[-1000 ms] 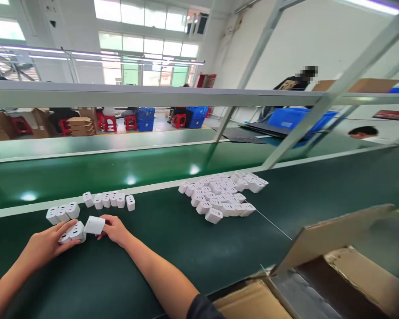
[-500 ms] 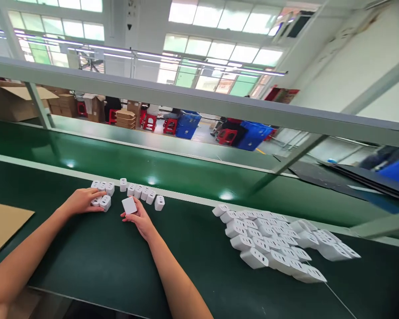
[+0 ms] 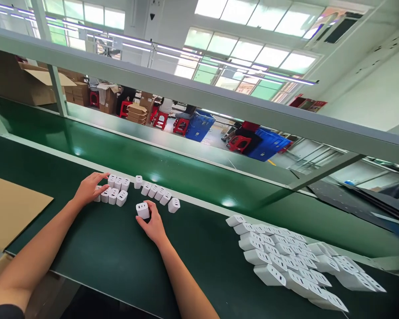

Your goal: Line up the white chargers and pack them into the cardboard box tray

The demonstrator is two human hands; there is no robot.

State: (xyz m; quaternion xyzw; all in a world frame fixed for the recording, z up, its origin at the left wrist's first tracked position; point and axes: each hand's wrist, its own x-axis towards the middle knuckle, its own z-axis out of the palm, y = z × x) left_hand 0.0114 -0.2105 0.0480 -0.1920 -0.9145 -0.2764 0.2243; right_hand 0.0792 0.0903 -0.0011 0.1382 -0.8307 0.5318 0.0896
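My right hand [image 3: 153, 223] holds one white charger block [image 3: 142, 211] between thumb and fingers above the dark green table. The slotted end of this block faces me. My left hand [image 3: 89, 189] is at the left end of two short rows of similar blocks [image 3: 113, 196], thumb and forefinger apart. Its thumb lies over the leftmost front block and partly hides it; contact is hard to judge. Between the hands and the table's back strip stands a loose line of blocks [image 3: 154, 190], with one block [image 3: 174, 205] slightly apart at its right end.
A large cluster of white charger blocks [image 3: 286, 257] covers the right of the table. Flat brown cardboard [image 3: 16, 208] lies at the left. A green belt [image 3: 193, 170] runs behind the back strip, under a metal frame rail [image 3: 186, 91]. People, red stools and blue bins are beyond.
The charger block in my right hand has turned from its plain face to its slotted end. My left hand has drawn back leftwards, uncovering more of the front row. The camera view has tilted.
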